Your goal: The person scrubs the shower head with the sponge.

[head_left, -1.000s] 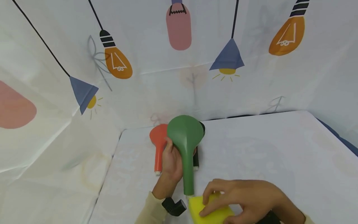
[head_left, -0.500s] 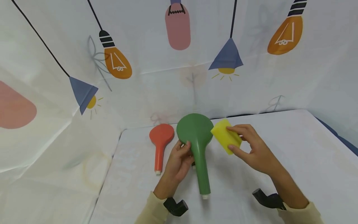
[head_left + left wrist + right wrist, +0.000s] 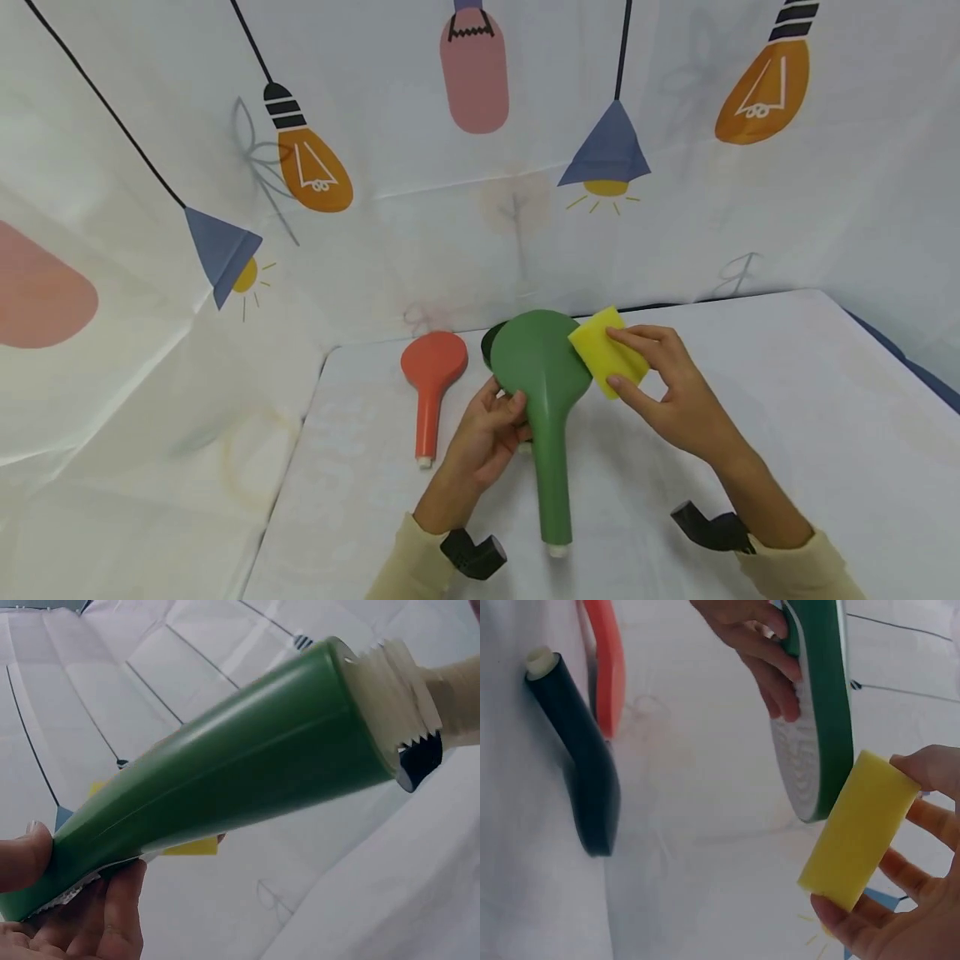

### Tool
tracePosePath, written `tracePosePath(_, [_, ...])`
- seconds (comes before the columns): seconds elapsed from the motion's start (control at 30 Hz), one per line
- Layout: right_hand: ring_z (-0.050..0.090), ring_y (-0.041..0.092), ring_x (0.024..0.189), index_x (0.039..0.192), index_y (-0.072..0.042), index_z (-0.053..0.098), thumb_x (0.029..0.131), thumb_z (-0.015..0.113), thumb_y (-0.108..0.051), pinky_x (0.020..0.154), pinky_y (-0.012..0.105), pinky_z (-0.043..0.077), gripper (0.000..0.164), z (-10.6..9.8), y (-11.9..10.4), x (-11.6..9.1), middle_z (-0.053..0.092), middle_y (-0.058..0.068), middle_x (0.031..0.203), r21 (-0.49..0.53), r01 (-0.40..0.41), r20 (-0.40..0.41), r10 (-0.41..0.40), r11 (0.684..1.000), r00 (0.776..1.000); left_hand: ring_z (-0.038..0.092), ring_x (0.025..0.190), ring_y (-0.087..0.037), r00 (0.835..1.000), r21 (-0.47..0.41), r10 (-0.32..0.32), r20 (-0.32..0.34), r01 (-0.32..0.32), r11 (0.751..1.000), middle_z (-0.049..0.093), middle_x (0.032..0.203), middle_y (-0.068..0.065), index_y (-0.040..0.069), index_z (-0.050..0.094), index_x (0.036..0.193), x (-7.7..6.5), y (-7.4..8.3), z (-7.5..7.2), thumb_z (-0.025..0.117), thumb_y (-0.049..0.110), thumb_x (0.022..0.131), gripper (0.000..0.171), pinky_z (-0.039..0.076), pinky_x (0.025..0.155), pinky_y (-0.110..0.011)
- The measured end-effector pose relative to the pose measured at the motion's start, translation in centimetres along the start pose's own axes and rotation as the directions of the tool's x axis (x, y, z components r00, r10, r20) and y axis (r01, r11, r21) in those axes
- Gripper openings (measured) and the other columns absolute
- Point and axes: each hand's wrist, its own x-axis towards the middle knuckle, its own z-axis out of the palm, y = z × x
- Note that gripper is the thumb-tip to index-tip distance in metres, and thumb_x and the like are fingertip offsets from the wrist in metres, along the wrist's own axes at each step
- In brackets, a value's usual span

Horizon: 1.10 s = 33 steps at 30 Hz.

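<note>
A green shower head [image 3: 542, 367] is held up over the table by my left hand [image 3: 480, 437], thumb on its back and fingers under the white nozzle face [image 3: 795, 757]. Its handle points toward me and ends in a white threaded connector [image 3: 394, 697]. My right hand [image 3: 671, 392] pinches a yellow sponge [image 3: 609, 354] between thumb and fingers. One side of the sponge meets the right rim of the green head. In the right wrist view the sponge [image 3: 859, 829] stands at the edge of that head.
On the white table [image 3: 750, 433] a red shower head [image 3: 432, 362] lies to the left. Behind the green one is a dark shower head [image 3: 592, 780], mostly hidden in the head view. A white sheet [image 3: 420, 250] printed with lamps hangs at the back.
The right hand has raised the sponge from near the table's front to the green head's right rim. The left hand has shifted the green shower head slightly right, with its thumb now on the back.
</note>
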Motion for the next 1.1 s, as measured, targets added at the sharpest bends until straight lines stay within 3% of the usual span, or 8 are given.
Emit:
tracePosePath(0.2, [0.050, 0.020, 0.120, 0.143, -0.021, 0.054, 0.084, 0.076, -0.003, 0.096, 0.002, 0.033, 0.065, 0.6, -0.4, 0.0, 0.049, 0.007, 0.135, -0.058, 0.044, 0.017, -0.043, 0.997, 0.999, 0.073, 0.096, -0.012, 0.999, 0.033, 0.025, 0.028, -0.026, 0.999, 0.071, 0.117, -0.003, 0.007, 0.030, 0.152, 0.1, -0.1, -0.2, 0.059, 0.008, 0.100, 0.060, 0.060, 0.081, -0.029])
tracePosePath(0.37, [0.050, 0.020, 0.119, 0.141, -0.020, 0.056, 0.083, 0.076, -0.003, 0.095, 0.004, 0.036, 0.064, 1.0, -0.9, -0.1, 0.050, 0.007, 0.134, -0.075, 0.070, 0.017, -0.069, 0.995, 0.997, 0.073, 0.094, -0.011, 0.998, 0.037, 0.047, 0.035, -0.048, 0.998, 0.073, 0.114, -0.003, 0.005, 0.032, 0.150, 0.1, 0.1, -0.2, 0.058, 0.007, 0.100, 0.056, 0.060, 0.080, -0.028])
tracePosePath(0.63, [0.048, 0.021, 0.118, 0.137, -0.018, 0.060, 0.080, 0.078, -0.009, 0.088, 0.014, 0.044, 0.061, 2.0, -1.7, -0.5, 0.052, 0.010, 0.132, -0.139, 0.135, 0.006, -0.135, 0.981, 0.991, 0.073, 0.094, -0.010, 0.999, 0.039, 0.038, -0.013, -0.038, 0.999, 0.074, 0.112, -0.002, 0.006, 0.034, 0.150, 0.0, 0.4, -0.1, 0.049, 0.004, 0.103, 0.049, 0.059, 0.083, -0.027])
tracePosePath(0.8, [0.049, 0.022, 0.116, 0.136, -0.016, 0.061, 0.079, 0.076, -0.010, 0.087, 0.020, 0.045, 0.059, 2.6, -1.9, -0.8, 0.053, 0.011, 0.132, -0.130, 0.188, 0.012, -0.188, 0.974, 0.982, 0.073, 0.095, -0.011, 0.999, 0.036, 0.032, -0.034, -0.031, 0.999, 0.074, 0.113, -0.002, 0.007, 0.033, 0.151, 0.1, 0.3, -0.2, 0.051, 0.006, 0.103, 0.051, 0.059, 0.085, -0.027])
tracePosePath(1.1, [0.047, 0.019, 0.117, 0.135, -0.019, 0.061, 0.080, 0.074, -0.012, 0.088, 0.016, 0.044, 0.057, 3.0, -2.8, -0.8, 0.052, 0.008, 0.134, -0.115, 0.216, 0.071, -0.209, 0.970, 0.975, 0.072, 0.093, -0.009, 0.997, 0.030, 0.058, -0.047, -0.056, 0.998, 0.074, 0.107, -0.001, 0.006, 0.034, 0.150, 0.3, 0.4, -0.5, 0.047, 0.005, 0.104, 0.048, 0.059, 0.085, -0.027])
